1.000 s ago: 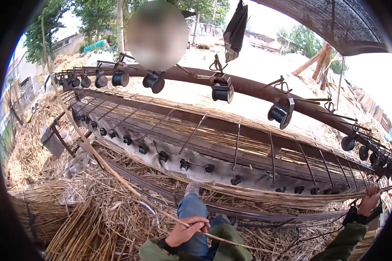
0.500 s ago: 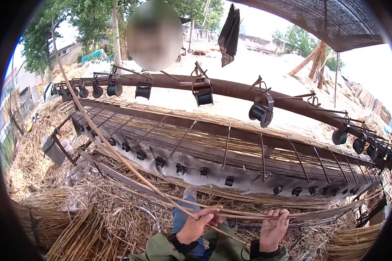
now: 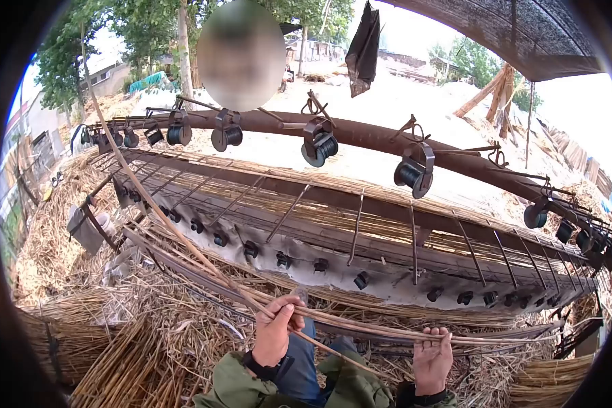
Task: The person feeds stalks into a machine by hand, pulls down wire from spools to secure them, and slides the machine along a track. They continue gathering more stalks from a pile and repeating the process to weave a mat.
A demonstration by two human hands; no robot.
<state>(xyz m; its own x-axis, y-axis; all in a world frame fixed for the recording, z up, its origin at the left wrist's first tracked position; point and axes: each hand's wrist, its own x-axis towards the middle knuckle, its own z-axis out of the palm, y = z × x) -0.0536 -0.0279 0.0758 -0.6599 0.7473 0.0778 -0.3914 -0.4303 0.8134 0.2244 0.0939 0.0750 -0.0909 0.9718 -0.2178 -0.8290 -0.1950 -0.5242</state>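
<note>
Long, thin reed stalks (image 3: 367, 328) run across in front of me in a loose bundle. My left hand (image 3: 277, 333) is closed around them, thumb on the near side. Farther right, my right hand (image 3: 432, 357) has its fingers curled over the same stalks, palm facing me. One longer stalk (image 3: 136, 180) slants from the upper left down to my left hand. Another thin stalk (image 3: 340, 355) angles down to the right below the bundle. Behind the stalks is a metal weaving frame with a rusty curved pipe (image 3: 360, 139).
Spools of dark cord (image 3: 319, 147) hang along the pipe, and more spools (image 3: 319, 264) line the frame's lower side. Metal rods (image 3: 415, 245) stick out toward me. Loose straw (image 3: 173, 309) and reed bundles (image 3: 557, 381) cover the ground. Across the frame stands a person with a blurred head.
My left hand has moved left and up along the stalks, away from my right hand. The right hand has shifted slightly right. Some hanging spools have swung and turned.
</note>
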